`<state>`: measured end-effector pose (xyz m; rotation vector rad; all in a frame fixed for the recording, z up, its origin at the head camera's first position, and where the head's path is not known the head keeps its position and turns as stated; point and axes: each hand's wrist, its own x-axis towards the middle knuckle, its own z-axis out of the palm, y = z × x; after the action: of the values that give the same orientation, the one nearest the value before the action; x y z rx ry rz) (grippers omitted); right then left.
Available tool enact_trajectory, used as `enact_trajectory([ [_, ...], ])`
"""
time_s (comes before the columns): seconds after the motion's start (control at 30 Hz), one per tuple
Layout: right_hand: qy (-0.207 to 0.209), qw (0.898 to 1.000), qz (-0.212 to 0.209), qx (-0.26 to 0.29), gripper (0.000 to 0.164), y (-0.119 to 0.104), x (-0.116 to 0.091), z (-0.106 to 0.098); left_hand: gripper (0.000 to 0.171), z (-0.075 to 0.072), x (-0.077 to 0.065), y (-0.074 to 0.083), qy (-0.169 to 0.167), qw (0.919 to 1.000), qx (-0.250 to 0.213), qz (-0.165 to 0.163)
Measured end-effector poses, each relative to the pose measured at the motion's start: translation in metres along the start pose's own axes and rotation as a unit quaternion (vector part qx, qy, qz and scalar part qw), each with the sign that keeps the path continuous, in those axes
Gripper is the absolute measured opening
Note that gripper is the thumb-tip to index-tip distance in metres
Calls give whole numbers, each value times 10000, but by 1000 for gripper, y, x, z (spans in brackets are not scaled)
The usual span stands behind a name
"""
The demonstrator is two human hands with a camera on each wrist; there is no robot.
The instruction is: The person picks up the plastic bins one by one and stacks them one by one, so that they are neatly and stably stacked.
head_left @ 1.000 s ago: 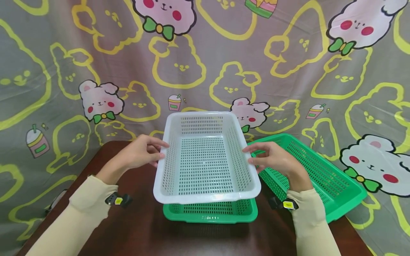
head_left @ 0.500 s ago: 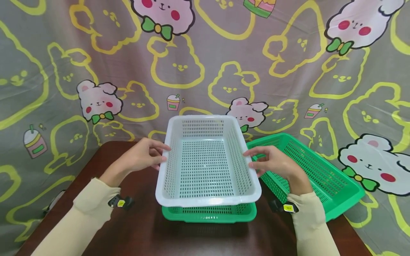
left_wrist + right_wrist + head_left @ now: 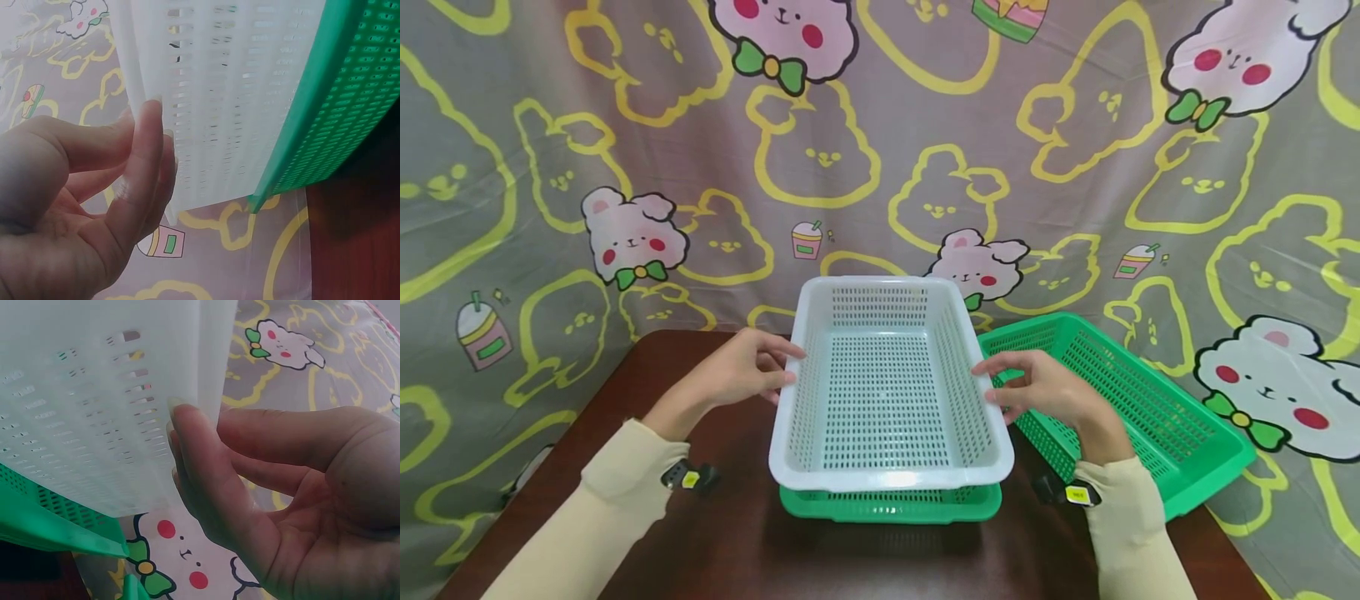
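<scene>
Head view: three rectangular plastic baskets show, one white and two green. The white basket (image 3: 883, 479), centre of the frame, has rounded corners, a smooth glossy rim, and rows of small slots through its floor and walls. Two hands grip it by opposite long sides: the left hand (image 3: 741, 367) pinches the rim at centre left, the right hand (image 3: 1045, 387) pinches it at centre right. The lower green basket (image 3: 891, 506) shows under its near edge; the other green basket (image 3: 1210, 483), longer and slotted, slants across the right. Below is a glossy, dark reddish-brown table (image 3: 722, 542). A creased grey curtain (image 3: 820, 242) with yellow outlined figures fills the top. Two cream sleeves (image 3: 580, 525) each bear one black wrist device (image 3: 688, 477).

Left wrist view: the thumb and fingers close on the white rim from the left; one green perforated wall runs down the right.

Right wrist view: fingers press the slotted white wall's outside, thumb at the rim; green plastic edges the lower left.
</scene>
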<state>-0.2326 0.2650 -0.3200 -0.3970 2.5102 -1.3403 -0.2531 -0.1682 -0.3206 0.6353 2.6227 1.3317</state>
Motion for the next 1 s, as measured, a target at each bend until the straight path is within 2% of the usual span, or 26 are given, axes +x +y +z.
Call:
enact_trajectory([
  [0.23, 29, 9999, 107, -29, 52, 4, -1, 1, 47, 4, 0, -3, -31, 10000, -3, -36],
  [1.0, -54, 9999, 51, 128, 52, 15, -1, 7, 42, 12, 4, -9, -106, 9998, 16, -138],
])
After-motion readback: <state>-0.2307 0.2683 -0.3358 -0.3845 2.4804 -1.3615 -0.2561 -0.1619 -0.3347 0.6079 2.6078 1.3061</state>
